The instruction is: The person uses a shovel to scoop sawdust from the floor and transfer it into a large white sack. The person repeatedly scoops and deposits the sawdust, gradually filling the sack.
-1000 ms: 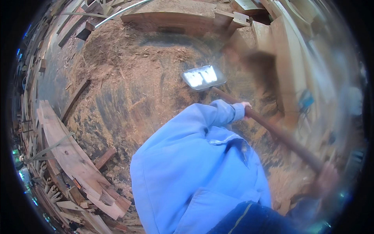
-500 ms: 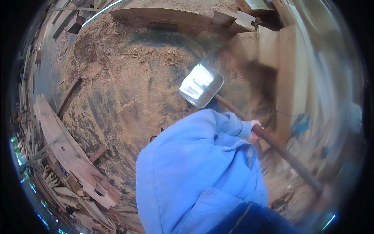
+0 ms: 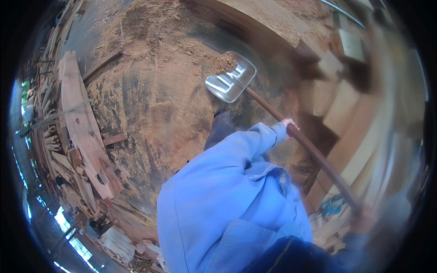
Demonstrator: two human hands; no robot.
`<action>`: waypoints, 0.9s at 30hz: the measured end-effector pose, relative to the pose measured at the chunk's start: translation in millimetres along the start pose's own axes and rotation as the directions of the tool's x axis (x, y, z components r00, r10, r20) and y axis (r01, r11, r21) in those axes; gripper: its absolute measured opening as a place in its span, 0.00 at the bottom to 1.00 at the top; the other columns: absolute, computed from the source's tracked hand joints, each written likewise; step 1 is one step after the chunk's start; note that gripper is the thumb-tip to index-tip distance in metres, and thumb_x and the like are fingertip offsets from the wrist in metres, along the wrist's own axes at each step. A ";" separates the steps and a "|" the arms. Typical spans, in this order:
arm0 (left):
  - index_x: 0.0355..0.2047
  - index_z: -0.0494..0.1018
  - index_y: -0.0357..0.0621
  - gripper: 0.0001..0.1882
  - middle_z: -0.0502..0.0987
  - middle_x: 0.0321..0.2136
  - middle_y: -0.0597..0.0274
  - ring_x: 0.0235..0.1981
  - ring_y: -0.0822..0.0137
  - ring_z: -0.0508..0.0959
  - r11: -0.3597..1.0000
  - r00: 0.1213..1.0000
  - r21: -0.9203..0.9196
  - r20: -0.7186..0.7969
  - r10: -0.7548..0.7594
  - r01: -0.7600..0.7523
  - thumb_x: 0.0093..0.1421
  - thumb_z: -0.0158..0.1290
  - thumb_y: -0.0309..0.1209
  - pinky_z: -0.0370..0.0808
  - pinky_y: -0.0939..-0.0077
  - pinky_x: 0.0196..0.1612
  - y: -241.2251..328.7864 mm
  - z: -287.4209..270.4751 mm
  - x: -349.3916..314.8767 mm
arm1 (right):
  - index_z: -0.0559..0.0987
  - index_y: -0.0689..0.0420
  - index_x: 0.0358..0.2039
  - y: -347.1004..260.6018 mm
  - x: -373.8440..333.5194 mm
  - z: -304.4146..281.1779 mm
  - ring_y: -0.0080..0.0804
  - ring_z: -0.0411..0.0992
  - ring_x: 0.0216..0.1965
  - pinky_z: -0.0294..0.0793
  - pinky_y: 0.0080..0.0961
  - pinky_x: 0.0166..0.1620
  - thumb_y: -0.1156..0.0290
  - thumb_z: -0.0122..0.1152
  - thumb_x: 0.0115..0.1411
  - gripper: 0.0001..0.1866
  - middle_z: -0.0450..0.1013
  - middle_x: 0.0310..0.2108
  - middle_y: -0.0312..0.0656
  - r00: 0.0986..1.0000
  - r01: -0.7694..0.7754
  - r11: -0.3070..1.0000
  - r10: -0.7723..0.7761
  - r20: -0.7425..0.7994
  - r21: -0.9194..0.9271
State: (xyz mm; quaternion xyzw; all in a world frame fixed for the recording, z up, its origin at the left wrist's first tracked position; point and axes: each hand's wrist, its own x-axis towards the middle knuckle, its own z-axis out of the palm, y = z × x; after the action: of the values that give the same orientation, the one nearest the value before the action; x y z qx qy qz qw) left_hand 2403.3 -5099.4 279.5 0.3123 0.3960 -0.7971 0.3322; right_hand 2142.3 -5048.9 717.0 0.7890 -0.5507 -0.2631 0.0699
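Observation:
A shovel with a shiny metal blade [image 3: 226, 85] and a long brown wooden handle [image 3: 314, 150] slants across the view. Sawdust and shavings [image 3: 224, 63] lie on the blade's far corner. Partway down the handle, my left hand [image 3: 289, 128] has its fingers wrapped round the wood. My right hand [image 3: 363, 219] is blurred but closed about the handle's near end, at the lower right. The blade is over the sawdust-strewn floor [image 3: 154, 123]; whether it touches the ground I cannot tell.
A long plank [image 3: 82, 118] and stacked offcuts [image 3: 52, 136] line the left side. Thick timber beams [image 3: 346, 136] stand at the right, close to the handle. Near my right hand lies a teal tool [image 3: 331, 205]. More loose sawdust [image 3: 141, 36] heaps up at the far side.
The blade, bare half a second ago, now carries sawdust at its far corner and sits slightly farther off. My view has turned to the right, and a dark trouser leg has come into sight.

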 end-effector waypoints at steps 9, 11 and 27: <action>0.20 0.62 0.38 0.05 0.68 0.15 0.51 0.18 0.49 0.69 0.865 0.875 0.148 0.006 0.483 -0.479 0.48 0.44 0.27 0.71 0.54 0.27 304.9 -70.7 -104.9 | 0.72 0.57 0.37 -262.9 148.7 -86.1 0.34 0.62 0.20 0.59 0.32 0.22 0.73 0.53 0.46 0.14 0.58 0.18 0.39 0.921 0.183 0.983 -0.162 -0.355 0.025; 0.17 0.60 0.41 0.06 0.64 0.12 0.57 0.16 0.53 0.67 0.895 0.897 -0.063 -0.024 0.442 -0.443 0.47 0.44 0.27 0.69 0.55 0.25 373.1 -87.8 -153.5 | 0.73 0.58 0.34 -324.1 167.6 -106.7 0.33 0.60 0.19 0.58 0.31 0.21 0.75 0.51 0.48 0.11 0.56 0.17 0.38 0.895 0.183 0.978 -0.209 -0.394 -0.103; 0.23 0.64 0.41 0.01 0.69 0.16 0.54 0.18 0.54 0.70 0.852 0.860 0.126 0.034 0.509 -0.509 0.48 0.45 0.22 0.71 0.51 0.29 344.0 -78.9 -215.4 | 0.71 0.54 0.30 -316.8 117.6 -141.9 0.45 0.68 0.26 0.64 0.40 0.28 0.81 0.54 0.34 0.18 0.68 0.22 0.45 0.978 0.026 0.953 0.038 -0.203 0.302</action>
State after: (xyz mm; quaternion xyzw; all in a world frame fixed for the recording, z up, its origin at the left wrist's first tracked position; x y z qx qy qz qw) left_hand 2814.9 -5132.7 258.8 0.4273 0.2465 -0.7048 0.5098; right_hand 2505.8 -5059.3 671.3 0.8118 -0.5766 -0.0922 0.0058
